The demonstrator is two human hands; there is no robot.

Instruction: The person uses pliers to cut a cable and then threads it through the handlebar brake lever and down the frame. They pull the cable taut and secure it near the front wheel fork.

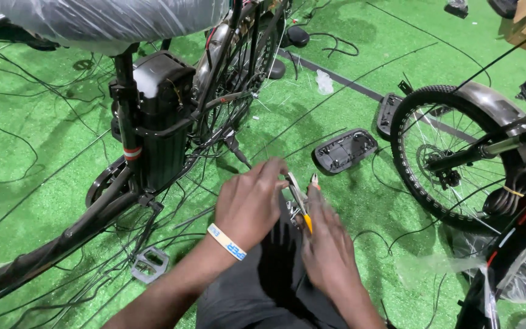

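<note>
From the head camera, two hands meet low in the middle, over a dark lap. The left hand (248, 204) has a white band on its wrist, and its fingers curl narrow around the top of a small pair of pliers (300, 204). The right hand (330, 244) is just beside it, fingers long and close together, touching the pliers from the right side; I cannot tell if it grips them. The pliers have metal tips that point up and far, and a bit of yellow handle shows between the hands. To the left stands a black bike (153, 134) with a boxy black battery on its frame, and a grey pedal (149, 264) near the ground. To the right is a bike wheel (452, 158) with a silver fender over it. Between them, a dark plastic cover (344, 150) lies on the green grass mat (44, 158). Thin black wires run all over the mat.
</note>
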